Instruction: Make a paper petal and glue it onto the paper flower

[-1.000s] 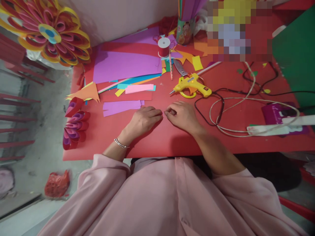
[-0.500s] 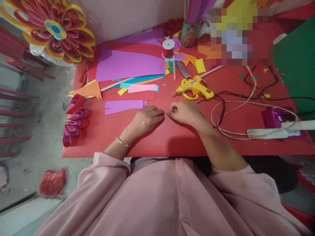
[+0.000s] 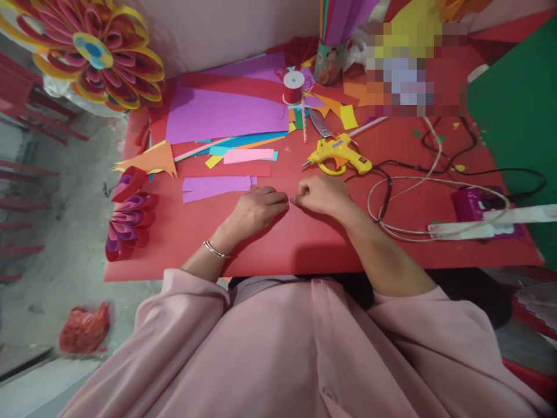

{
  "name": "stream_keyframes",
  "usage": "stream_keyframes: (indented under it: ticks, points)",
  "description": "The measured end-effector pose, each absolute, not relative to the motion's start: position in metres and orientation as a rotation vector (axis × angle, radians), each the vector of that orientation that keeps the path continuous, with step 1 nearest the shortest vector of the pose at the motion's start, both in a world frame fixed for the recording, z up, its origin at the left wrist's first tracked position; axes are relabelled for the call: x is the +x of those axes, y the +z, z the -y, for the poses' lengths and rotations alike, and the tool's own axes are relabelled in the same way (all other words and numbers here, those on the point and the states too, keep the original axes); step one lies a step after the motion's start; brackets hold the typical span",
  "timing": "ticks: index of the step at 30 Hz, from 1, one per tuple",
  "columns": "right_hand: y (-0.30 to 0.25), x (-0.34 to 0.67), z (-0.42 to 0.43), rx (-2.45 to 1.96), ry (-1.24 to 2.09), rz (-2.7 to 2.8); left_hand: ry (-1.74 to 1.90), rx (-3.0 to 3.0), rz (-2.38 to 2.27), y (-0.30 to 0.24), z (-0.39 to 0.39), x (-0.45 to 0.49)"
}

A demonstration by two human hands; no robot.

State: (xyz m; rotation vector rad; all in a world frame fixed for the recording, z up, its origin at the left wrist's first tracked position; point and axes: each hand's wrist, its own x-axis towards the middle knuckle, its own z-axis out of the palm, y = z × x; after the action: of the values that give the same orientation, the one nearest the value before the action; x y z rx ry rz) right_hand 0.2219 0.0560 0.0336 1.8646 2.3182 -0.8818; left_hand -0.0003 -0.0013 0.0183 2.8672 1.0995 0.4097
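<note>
Red table, pale wall behind | left hand: fingers bent, beside purple strips; grip cannot be told | right hand: curled, near glue gun; grip likewise unclear | pink bit: between both hands' fingertips, too small to identify | petals: table's left end

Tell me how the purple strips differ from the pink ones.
The purple strips look longer; the pink strips shorter. The purple strips splay at one end; the pink strips overlap more closely. The purple strips lie nearer the left hand than the pink strips. Both lie flat.
</note>
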Motion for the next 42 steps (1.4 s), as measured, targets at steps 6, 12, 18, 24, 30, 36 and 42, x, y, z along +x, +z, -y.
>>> stream_keyframes:
  ticks: [6, 12, 18, 24, 30, 36, 42]
  points:
    - [0.0371, 0.2199, -0.0554, 1.864, -0.882, -2.309, 0.427, 2.862, -1.101, 0.0186, 0.0013, -0.0003]
    - [0.0374, 0.2193, -0.0541, 1.87, -0.897, -2.307, 0.414, 2.851, -1.085, 0.0176, 0.0001, -0.0007]
    - [0.0351, 0.2203, -0.0539, 1.884, -0.889, -2.315, 0.399, 2.84, -1.082, 0.0167, -0.0005, -0.0015]
    - [0.0358, 0.2206, -0.0532, 1.878, -0.896, -2.331, 0.385, 2.833, -1.099, 0.0179, -0.0001, -0.0011]
    - [0.036, 0.2209, -0.0528, 1.877, -0.9, -2.331, 0.37, 2.821, -1.107, 0.018, 0.0001, -0.001]
    - [0.0341, 0.2208, -0.0529, 1.883, -0.906, -2.331, 0.358, 2.833, -1.113, 0.0165, -0.0001, -0.0012]
    - [0.0339, 0.2213, -0.0524, 1.89, -0.911, -2.343, 0.368, 2.854, -1.107, 0.0174, 0.0001, -0.001]
